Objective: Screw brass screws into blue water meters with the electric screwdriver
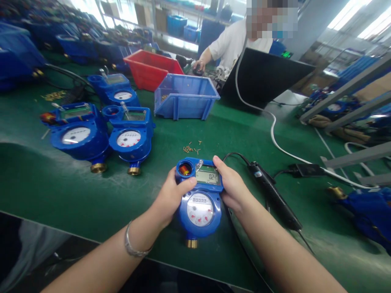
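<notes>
A blue water meter [200, 209] is held between both hands over the green table's near edge. My left hand [171, 193] is closed round its left side, the thumb beside the round opening. On the right side, my right hand [233, 185] grips the display housing, thumb at the top corner. The small screen reads 0.2, and a white dial with red pointers faces up. A brass threaded end points toward me. Small brass screws [188, 149] lie just beyond the meter. To its right rests a black electric screwdriver [273, 195] with a cord.
Several blue water meters [130, 138] stand at the left. A red bin [152, 69] and a blue bin [191, 99] sit behind. A white cable [275, 134] crosses the right side near a metal rack [357, 89]. Beyond a black monitor [262, 79] sits a co-worker [226, 44].
</notes>
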`<action>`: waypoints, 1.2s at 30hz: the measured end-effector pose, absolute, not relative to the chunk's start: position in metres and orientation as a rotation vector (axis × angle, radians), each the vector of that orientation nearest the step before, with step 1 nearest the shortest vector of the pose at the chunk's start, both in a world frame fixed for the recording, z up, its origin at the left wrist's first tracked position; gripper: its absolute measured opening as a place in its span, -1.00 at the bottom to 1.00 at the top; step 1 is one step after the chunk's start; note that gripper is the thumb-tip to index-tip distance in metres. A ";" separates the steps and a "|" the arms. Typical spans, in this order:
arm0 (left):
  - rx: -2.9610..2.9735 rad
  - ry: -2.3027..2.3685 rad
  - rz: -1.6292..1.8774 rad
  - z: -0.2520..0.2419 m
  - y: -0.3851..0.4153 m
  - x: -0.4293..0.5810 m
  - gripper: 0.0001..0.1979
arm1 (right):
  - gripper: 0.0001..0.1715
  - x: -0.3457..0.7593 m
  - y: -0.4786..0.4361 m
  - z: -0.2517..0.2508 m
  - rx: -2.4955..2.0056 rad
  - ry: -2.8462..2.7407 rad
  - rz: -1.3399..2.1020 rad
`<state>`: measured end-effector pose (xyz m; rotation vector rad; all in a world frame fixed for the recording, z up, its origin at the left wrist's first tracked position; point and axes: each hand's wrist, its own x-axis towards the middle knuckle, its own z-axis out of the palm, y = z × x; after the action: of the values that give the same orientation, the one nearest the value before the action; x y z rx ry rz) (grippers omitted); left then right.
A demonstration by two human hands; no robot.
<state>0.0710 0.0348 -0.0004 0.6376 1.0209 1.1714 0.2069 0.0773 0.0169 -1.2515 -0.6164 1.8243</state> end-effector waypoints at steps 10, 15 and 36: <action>1.479 1.011 1.166 0.044 0.019 0.041 -0.08 | -0.16 0.259 0.035 0.069 -1.036 -1.901 1.253; 2.041 1.043 1.257 0.000 0.018 0.034 -0.28 | -0.09 0.264 0.010 0.042 -0.958 -2.258 0.607; 0.385 1.107 0.710 0.014 -0.001 0.044 -0.73 | -0.04 0.255 -0.030 0.004 -0.851 -2.400 0.417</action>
<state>0.0437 -0.0014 0.0137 0.3852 1.1066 0.7100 0.2553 -0.0303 0.0036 -0.8513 -2.4003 0.4173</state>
